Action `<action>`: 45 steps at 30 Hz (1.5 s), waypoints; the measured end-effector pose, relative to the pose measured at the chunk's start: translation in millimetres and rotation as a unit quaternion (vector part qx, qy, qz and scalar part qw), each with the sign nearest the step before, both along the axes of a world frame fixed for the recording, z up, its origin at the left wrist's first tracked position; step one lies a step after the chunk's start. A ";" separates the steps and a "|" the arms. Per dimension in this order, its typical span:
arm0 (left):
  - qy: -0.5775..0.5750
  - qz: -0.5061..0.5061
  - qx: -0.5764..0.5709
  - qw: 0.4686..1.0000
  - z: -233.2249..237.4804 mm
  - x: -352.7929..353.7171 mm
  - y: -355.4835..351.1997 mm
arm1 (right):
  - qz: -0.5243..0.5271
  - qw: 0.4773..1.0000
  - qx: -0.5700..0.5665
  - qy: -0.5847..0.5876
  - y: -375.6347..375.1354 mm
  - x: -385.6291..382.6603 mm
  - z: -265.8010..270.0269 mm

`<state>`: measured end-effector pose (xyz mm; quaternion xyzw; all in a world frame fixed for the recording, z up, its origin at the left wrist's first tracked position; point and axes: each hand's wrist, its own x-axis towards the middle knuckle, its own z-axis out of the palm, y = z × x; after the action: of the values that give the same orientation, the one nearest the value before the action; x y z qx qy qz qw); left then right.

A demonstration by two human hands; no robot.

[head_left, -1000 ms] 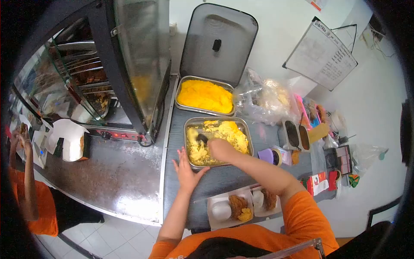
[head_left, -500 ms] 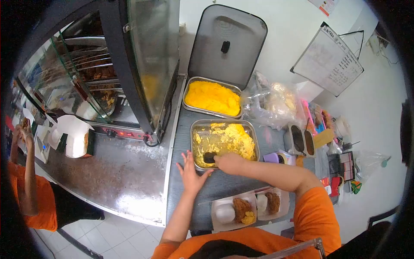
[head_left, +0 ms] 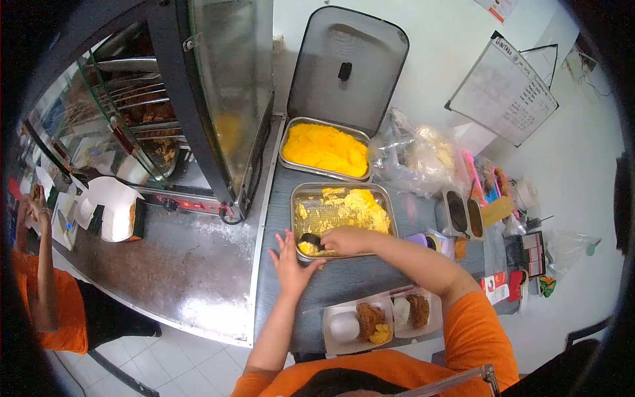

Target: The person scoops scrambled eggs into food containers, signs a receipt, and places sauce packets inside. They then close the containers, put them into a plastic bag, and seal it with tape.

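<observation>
My right hand (head_left: 347,241) is closed around a black scoop (head_left: 309,239), its dark head low in the near left corner of a metal tray (head_left: 296,210). Yellow scrambled egg (head_left: 362,210) lies mostly in the right part of that tray, with a small clump beside the scoop. Fingers spread, my left hand (head_left: 290,268) rests against the tray's near left corner. Closer to my body stands a paper box (head_left: 336,343) holding a white rice mound (head_left: 344,326), fried chicken (head_left: 372,320) and a bit of egg (head_left: 380,333). Another box (head_left: 433,321) beside it holds rice and chicken.
Behind is a second tray of yellow food (head_left: 325,149), with a dark lid (head_left: 348,66) upright behind it. Plastic bags (head_left: 423,155) and a metal container (head_left: 455,210) stand to the right. A glass food warmer (head_left: 231,99) and another person (head_left: 56,298) are at left.
My right hand has shifted slightly left with the scoop, whose head now sits nearer the tray's corner, and a clump of egg shows there. My left hand stays in place.
</observation>
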<state>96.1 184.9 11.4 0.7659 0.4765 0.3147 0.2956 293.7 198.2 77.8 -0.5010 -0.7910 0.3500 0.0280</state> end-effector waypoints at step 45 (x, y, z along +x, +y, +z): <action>-0.063 0.017 0.334 0.940 123.5 -116.0 -59.0 | -0.637 0.718 0.271 -0.073 -413.3 -35.3 -20.0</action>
<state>-19.9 125.9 134.8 0.7910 0.3377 0.5080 0.0466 258.4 -215.1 57.8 -0.8814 -0.3461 -0.0178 0.3210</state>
